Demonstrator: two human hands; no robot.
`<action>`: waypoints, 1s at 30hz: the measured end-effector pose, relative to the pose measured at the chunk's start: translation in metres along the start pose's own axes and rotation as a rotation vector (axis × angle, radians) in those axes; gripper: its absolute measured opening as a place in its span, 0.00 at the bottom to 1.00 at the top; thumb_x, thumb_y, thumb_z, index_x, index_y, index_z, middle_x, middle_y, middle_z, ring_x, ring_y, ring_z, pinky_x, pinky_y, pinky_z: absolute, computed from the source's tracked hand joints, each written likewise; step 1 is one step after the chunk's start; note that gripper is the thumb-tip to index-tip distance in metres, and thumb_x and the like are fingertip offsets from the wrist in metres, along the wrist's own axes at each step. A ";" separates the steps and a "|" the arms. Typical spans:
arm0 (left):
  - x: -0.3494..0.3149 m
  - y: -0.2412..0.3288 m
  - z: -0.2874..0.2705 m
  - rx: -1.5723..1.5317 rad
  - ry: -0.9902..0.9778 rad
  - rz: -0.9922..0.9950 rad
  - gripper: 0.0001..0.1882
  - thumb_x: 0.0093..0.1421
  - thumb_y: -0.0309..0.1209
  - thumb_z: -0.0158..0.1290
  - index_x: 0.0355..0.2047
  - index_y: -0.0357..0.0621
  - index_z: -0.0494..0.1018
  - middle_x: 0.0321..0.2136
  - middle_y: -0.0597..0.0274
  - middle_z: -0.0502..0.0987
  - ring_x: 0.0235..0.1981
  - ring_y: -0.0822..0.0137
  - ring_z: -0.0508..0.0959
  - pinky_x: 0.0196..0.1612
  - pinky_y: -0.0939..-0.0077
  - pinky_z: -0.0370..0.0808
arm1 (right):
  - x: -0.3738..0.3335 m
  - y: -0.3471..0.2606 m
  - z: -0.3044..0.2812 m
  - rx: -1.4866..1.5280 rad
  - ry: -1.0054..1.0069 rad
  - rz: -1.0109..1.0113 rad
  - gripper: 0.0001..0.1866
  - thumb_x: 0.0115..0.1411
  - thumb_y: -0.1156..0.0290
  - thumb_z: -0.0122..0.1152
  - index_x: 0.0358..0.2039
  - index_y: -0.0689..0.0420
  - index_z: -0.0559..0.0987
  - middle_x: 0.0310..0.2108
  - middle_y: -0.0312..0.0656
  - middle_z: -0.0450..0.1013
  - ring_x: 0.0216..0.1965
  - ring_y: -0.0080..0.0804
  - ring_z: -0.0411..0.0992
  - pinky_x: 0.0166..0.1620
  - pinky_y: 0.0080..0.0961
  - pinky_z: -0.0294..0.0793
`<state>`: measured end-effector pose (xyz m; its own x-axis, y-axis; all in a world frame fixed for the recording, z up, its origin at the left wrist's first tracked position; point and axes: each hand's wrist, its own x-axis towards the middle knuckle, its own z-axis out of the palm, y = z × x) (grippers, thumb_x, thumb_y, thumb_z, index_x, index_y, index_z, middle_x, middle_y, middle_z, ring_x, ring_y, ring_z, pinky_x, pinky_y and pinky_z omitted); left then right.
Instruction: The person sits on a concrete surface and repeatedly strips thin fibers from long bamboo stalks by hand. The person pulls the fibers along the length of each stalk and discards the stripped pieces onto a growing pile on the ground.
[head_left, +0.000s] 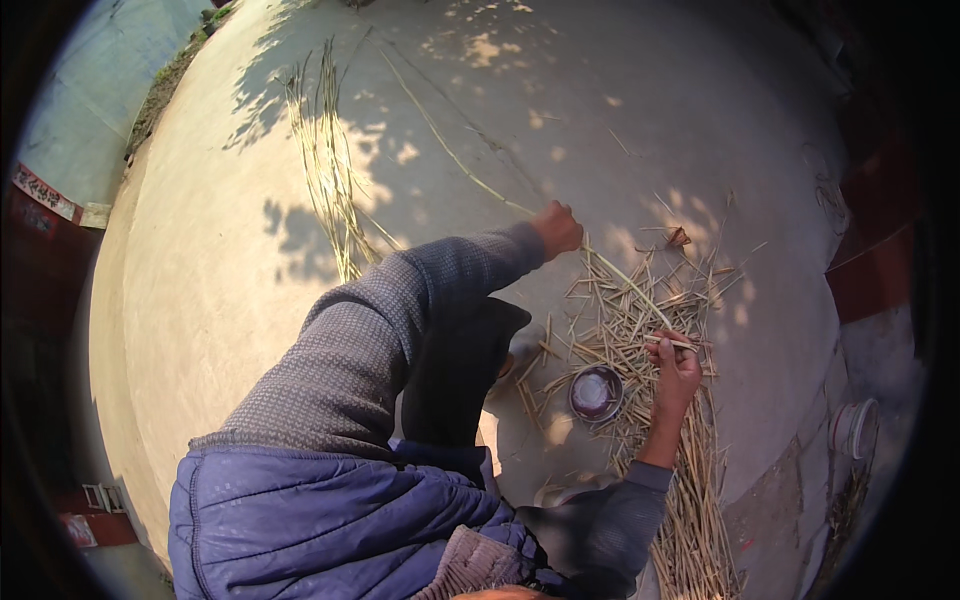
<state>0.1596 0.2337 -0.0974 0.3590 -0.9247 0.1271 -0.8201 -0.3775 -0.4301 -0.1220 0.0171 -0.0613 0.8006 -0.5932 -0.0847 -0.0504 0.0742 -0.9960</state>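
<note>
Dark bowl (617, 396), its whitish contents (592, 390) unclear to me; beyond it, my left hand (558, 230) clenches a pale stalk (627, 281); right of it, my right hand (676, 366) pinches that stalk.

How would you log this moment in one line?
left hand: closed on long stalk | right hand: holding its right end | nearby: short stalk pieces, bowl
</note>
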 end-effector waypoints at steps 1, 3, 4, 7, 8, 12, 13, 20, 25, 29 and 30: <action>-0.021 -0.031 0.008 -0.007 0.013 -0.034 0.05 0.47 0.29 0.59 0.23 0.48 0.73 0.19 0.65 0.77 0.30 0.60 0.81 0.27 0.67 0.72 | -0.001 0.001 -0.001 -0.032 0.001 0.023 0.12 0.67 0.71 0.60 0.48 0.63 0.78 0.40 0.43 0.81 0.35 0.24 0.79 0.39 0.19 0.77; -0.072 -0.094 0.021 0.096 -0.070 -0.086 0.07 0.46 0.28 0.60 0.23 0.45 0.72 0.19 0.61 0.78 0.29 0.57 0.82 0.25 0.66 0.75 | -0.002 0.001 -0.008 -0.086 0.026 0.050 0.12 0.67 0.71 0.61 0.47 0.63 0.78 0.40 0.43 0.81 0.34 0.24 0.79 0.39 0.19 0.76; -0.102 -0.122 0.027 0.151 -0.126 -0.159 0.07 0.46 0.27 0.60 0.24 0.45 0.72 0.20 0.59 0.78 0.30 0.57 0.82 0.26 0.68 0.76 | -0.002 0.000 -0.013 -0.106 0.048 0.053 0.12 0.67 0.71 0.61 0.47 0.63 0.78 0.39 0.43 0.81 0.34 0.24 0.79 0.39 0.19 0.76; -0.198 -0.189 0.039 0.149 -0.309 -0.332 0.05 0.49 0.25 0.59 0.27 0.43 0.73 0.21 0.59 0.77 0.31 0.55 0.82 0.28 0.62 0.80 | -0.004 0.001 -0.025 -0.109 0.084 0.055 0.12 0.66 0.70 0.62 0.47 0.63 0.78 0.38 0.42 0.81 0.34 0.23 0.79 0.38 0.18 0.76; -0.228 -0.199 0.044 0.207 -0.417 -0.411 0.04 0.52 0.26 0.58 0.28 0.44 0.73 0.20 0.60 0.77 0.32 0.56 0.82 0.30 0.63 0.80 | -0.004 0.002 -0.028 -0.055 0.067 0.051 0.13 0.66 0.70 0.62 0.47 0.63 0.78 0.38 0.41 0.80 0.33 0.23 0.78 0.38 0.18 0.76; -0.330 -0.207 0.065 0.208 -0.548 -0.507 0.03 0.56 0.30 0.56 0.28 0.47 0.74 0.19 0.61 0.76 0.33 0.58 0.80 0.28 0.62 0.76 | -0.008 0.010 -0.037 -0.162 0.080 0.058 0.13 0.66 0.70 0.62 0.47 0.64 0.78 0.36 0.40 0.80 0.32 0.22 0.78 0.37 0.19 0.76; -0.352 -0.201 0.074 0.200 -0.555 -0.487 0.03 0.58 0.31 0.55 0.28 0.48 0.74 0.19 0.61 0.76 0.32 0.58 0.80 0.26 0.63 0.74 | -0.009 0.013 -0.040 -0.180 0.073 0.069 0.13 0.66 0.70 0.62 0.47 0.64 0.78 0.36 0.40 0.80 0.32 0.22 0.78 0.37 0.19 0.76; -0.431 -0.144 0.157 0.158 -0.993 -0.358 0.11 0.65 0.42 0.45 0.36 0.61 0.78 0.30 0.70 0.80 0.37 0.66 0.77 0.35 0.60 0.68 | 0.001 0.022 -0.062 -0.294 0.037 0.229 0.14 0.67 0.67 0.63 0.46 0.65 0.78 0.36 0.41 0.80 0.34 0.26 0.80 0.39 0.21 0.79; -0.411 -0.080 0.158 -0.114 -0.949 0.002 0.09 0.58 0.36 0.54 0.40 0.55 0.76 0.31 0.59 0.78 0.34 0.55 0.80 0.28 0.58 0.74 | 0.073 -0.023 -0.093 0.097 0.127 0.055 0.42 0.66 0.69 0.64 0.70 0.68 0.49 0.66 0.60 0.60 0.64 0.46 0.67 0.62 0.32 0.75; -0.324 -0.061 0.116 -0.338 -0.774 0.000 0.13 0.50 0.34 0.59 0.35 0.43 0.73 0.28 0.49 0.78 0.34 0.44 0.81 0.33 0.51 0.79 | 0.089 -0.004 -0.118 -0.076 0.365 0.123 0.43 0.64 0.70 0.62 0.71 0.71 0.48 0.64 0.59 0.62 0.63 0.48 0.68 0.57 0.34 0.77; -0.295 -0.059 0.101 -0.354 -0.705 -0.015 0.15 0.50 0.35 0.59 0.36 0.43 0.74 0.29 0.49 0.79 0.35 0.43 0.81 0.36 0.51 0.78 | 0.077 0.014 -0.121 -0.107 0.320 0.139 0.35 0.65 0.70 0.62 0.67 0.70 0.59 0.61 0.58 0.67 0.56 0.45 0.74 0.53 0.33 0.79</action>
<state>0.1477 0.5337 -0.1998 0.4722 -0.7139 -0.5170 -0.8634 -0.4929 -0.1080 -0.1333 -0.1248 -0.0853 0.5549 -0.8056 -0.2077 -0.2215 0.0976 -0.9703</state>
